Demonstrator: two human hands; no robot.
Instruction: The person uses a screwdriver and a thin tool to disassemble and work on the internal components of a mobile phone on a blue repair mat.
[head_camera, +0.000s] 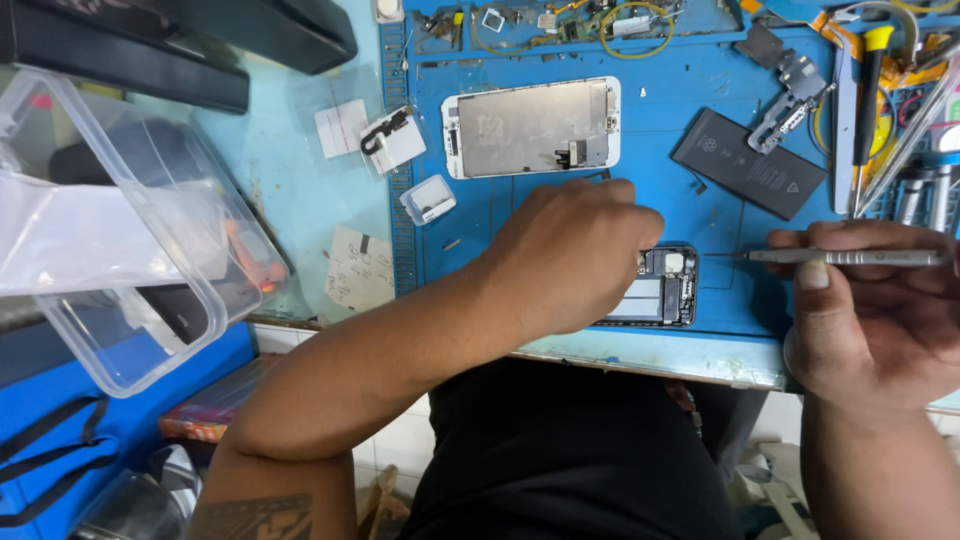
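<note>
Disassembly mid-step, by the look of it: left hand (575, 250) clamped over opened phone body (660, 290) at blue mat's (700, 210) near edge, right hand (870, 320) pinching slim screwdriver (850, 257), tip just beside phone, next needing careful seating in a screw.

Bare blue mat (700, 215) lies open between screen panel (530, 127) and opened phone (662, 288). Battery (750, 163) and tool clutter (890, 120) crowd the right; plastic tub (120, 250) blocks the left.
</note>
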